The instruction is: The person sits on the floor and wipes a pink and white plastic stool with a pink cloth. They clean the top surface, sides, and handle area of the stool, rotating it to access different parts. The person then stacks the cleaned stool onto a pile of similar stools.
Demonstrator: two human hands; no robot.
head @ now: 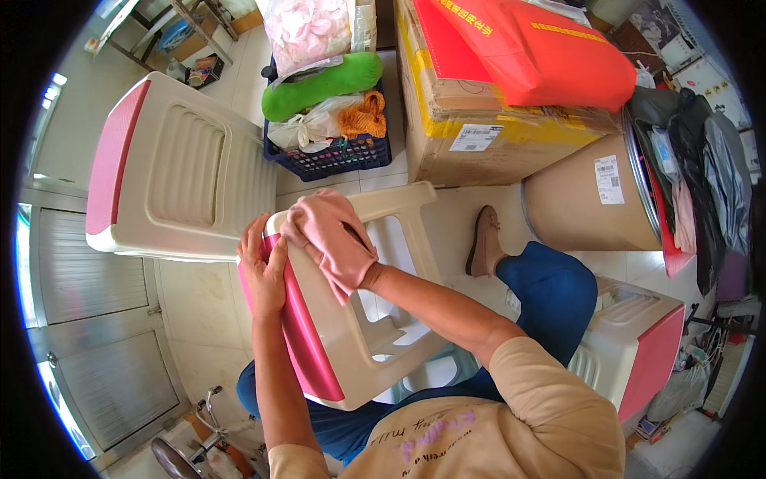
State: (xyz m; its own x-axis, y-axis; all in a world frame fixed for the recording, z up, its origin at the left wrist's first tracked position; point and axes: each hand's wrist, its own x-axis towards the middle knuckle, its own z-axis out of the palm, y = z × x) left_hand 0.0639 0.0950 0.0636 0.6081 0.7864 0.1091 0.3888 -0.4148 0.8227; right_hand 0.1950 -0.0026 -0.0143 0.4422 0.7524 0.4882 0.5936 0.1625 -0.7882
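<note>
A cream plastic stool (323, 335) with a glossy pink seat (305, 335) lies on its side across my lap, its open legs pointing right. My left hand (266, 269) grips the seat's far corner, thumb on the near face and fingers over the pink top. A pink cloth (329, 236) with a dark slit covers most of my right hand (370, 276); only the wrist side shows clearly. That hand presses the cloth against the cream side near the same corner. The fingers under the cloth are hidden.
Cream-and-pink stacked stools (185, 161) stand at left, another stool (622, 347) at right. Ahead are a navy plastic crate (329, 161) of bags, a taped cardboard box (467, 155) and a cardboard drum (592, 185). A metal door (96, 287) and bicycle-like handlebars (209, 413) are at left.
</note>
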